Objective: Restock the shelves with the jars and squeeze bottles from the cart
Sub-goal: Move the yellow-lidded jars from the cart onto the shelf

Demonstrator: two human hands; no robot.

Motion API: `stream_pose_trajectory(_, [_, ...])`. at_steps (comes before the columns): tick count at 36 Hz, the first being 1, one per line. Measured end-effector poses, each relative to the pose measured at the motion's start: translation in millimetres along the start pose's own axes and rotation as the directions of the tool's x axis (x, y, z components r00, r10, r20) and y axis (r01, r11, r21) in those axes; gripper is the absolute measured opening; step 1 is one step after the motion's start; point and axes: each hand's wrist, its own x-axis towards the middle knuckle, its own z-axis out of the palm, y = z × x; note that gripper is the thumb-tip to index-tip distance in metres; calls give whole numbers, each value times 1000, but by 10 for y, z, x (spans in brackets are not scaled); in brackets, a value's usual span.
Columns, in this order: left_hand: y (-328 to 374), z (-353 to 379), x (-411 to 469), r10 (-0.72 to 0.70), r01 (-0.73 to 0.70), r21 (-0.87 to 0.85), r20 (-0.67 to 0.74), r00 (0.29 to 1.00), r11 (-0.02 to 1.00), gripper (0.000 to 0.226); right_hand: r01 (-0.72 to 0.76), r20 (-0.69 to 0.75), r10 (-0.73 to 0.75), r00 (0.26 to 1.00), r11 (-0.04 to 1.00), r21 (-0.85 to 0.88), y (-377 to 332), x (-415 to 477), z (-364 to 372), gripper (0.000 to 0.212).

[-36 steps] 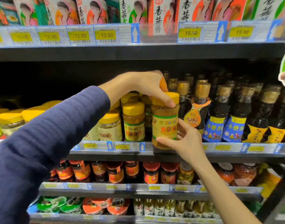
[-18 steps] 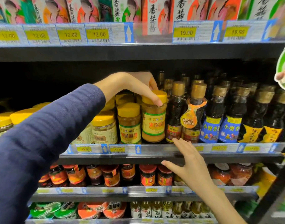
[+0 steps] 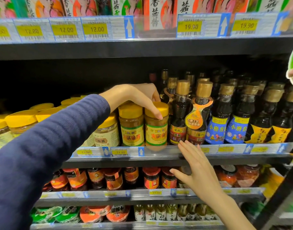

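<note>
A yellow-lidded sauce jar [image 3: 156, 130] with a yellow-green label stands upright at the front of the middle shelf [image 3: 159, 159]. It is between a matching jar [image 3: 131, 128] and a dark sesame oil bottle [image 3: 179, 123]. My left hand [image 3: 139, 97] reaches in from the left in a dark blue sleeve, with the fingers curled over the jar's lid from above. My right hand [image 3: 197, 171] hovers in front of the shelf edge below and right of the jar, fingers spread, holding nothing.
More yellow-lidded jars [image 3: 21, 123] fill the shelf to the left. Dark oil bottles [image 3: 235, 120] run to the right. Red-lidded jars [image 3: 151, 177] stand on the shelf below; bowls and small bottles [image 3: 159, 212] sit lower still. Price tags [image 3: 96, 29] line the upper shelf.
The jar went from being held in front of the shelf to standing on it. My right hand let go of the jar and dropped below the shelf edge.
</note>
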Motion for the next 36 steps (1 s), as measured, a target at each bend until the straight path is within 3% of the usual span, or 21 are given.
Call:
stream_pose_trajectory(10, [43, -63, 9, 57, -58, 116, 11, 998, 992, 85, 19, -16, -19, 1000, 1000, -14, 23, -14, 42, 78])
stream_pose_trajectory(21, [5, 11, -94, 64, -64, 58, -5, 998, 996, 88, 22, -38, -23, 999, 1000, -11, 39, -15, 69, 79])
stream_pose_trajectory(25, [-44, 77, -276, 74, -72, 18, -92, 993, 997, 88, 30, -11, -30, 999, 1000, -8, 30, -11, 31, 77])
stream_pose_trajectory(31, [-92, 324, -751, 64, -67, 1, -325, 944, 998, 70, 42, 77, -45, 996, 999, 33, -10, 5, -77, 73])
stream_pose_trajectory(36, [-111, 646, -1281, -2, 21, 39, -420, 907, 999, 63, 40, 179, -46, 983, 999, 36, -88, 55, -215, 71])
